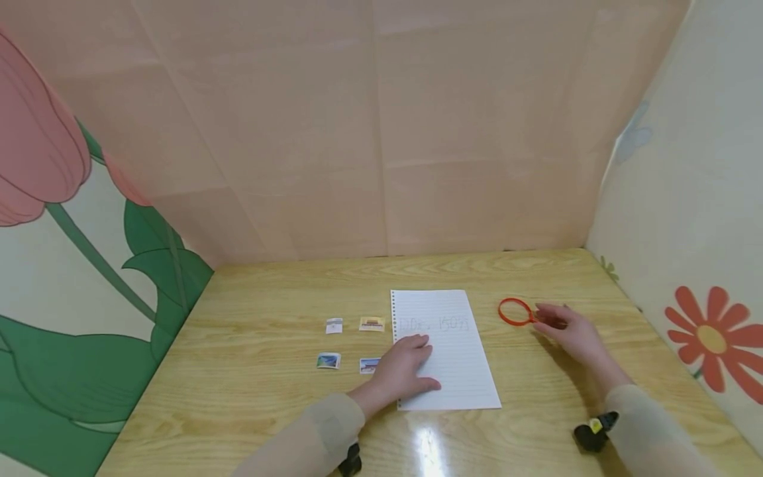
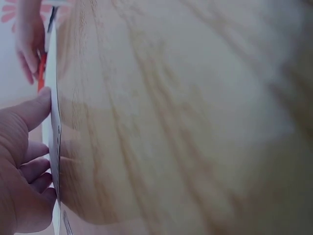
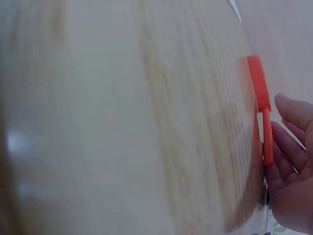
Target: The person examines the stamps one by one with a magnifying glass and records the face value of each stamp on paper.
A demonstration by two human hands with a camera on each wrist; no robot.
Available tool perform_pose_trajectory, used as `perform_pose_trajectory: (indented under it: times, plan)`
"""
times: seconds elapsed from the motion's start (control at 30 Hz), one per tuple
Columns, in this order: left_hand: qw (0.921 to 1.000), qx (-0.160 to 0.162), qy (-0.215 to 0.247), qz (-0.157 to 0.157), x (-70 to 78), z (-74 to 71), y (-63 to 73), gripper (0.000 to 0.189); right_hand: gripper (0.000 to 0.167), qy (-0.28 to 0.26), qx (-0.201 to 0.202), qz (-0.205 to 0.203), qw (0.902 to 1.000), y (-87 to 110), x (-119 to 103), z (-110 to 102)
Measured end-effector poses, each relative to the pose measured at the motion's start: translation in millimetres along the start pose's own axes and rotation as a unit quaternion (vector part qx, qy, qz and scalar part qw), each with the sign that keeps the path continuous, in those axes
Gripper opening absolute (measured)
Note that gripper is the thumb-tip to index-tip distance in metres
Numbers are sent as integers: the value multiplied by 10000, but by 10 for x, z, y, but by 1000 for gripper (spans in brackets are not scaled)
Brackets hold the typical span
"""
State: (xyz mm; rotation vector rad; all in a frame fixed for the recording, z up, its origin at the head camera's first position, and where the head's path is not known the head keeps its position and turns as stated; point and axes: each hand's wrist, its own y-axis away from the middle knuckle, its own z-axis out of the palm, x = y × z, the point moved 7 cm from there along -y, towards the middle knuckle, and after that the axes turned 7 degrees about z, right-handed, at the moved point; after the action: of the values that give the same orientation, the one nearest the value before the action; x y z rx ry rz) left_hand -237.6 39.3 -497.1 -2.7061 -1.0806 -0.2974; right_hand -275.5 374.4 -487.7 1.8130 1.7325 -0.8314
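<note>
A white ruled sheet of paper (image 1: 453, 358) with punched holes along its left edge and faint handwriting lies on the table. My left hand (image 1: 402, 370) rests on its left part, fingers extended and thumb spread. To the right of the sheet is a red magnifying glass (image 1: 514, 323), its round frame toward the sheet. My right hand (image 1: 573, 333) is at its handle (image 3: 267, 137). In the right wrist view the fingers lie beside the handle, while the thumb (image 3: 293, 110) stands apart from it. Part of the handle is hidden in the head view.
Several small picture cards lie left of the sheet: a pale one (image 1: 334, 325), a yellow one (image 1: 372, 323), a blue-green one (image 1: 328, 360) and one (image 1: 368, 365) partly behind my left hand. A thin dark-and-clear object (image 3: 265, 210), kind unclear, lies near my right hand. Walls border the table (image 1: 250, 371).
</note>
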Motion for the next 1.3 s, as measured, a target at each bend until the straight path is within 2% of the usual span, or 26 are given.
perform_pose_trajectory:
  times: [0.2, 0.33, 0.53, 0.77, 0.93, 1.17, 1.3]
  plan:
    - [9993, 236, 247, 132, 7, -42, 11, 69, 63, 213, -267, 315, 9989, -9, 56, 53]
    - [9976, 473, 460, 224, 29, -111, 21, 65, 63, 312, -243, 288, 9988, -12, 81, 62]
    - [9931, 767, 887, -61, -51, -241, 82, 61, 59, 272, -187, 108, 9994, -1, 61, 61]
    - [9761, 1102, 1750, -662, -376, -408, 256, 57, 49, 271, -73, -120, 9995, 3, 28, 57]
    - [9676, 1174, 2081, -811, -651, -499, 369, 55, 43, 358, 22, -59, 9993, -16, 55, 64]
    - [9674, 913, 2199, -865, -986, -636, 500, 53, 33, 564, 141, 58, 9983, -40, 90, 63]
    - [9639, 786, 2358, -956, -1140, -715, 560, 56, 28, 635, 210, 134, 9977, -33, 87, 62]
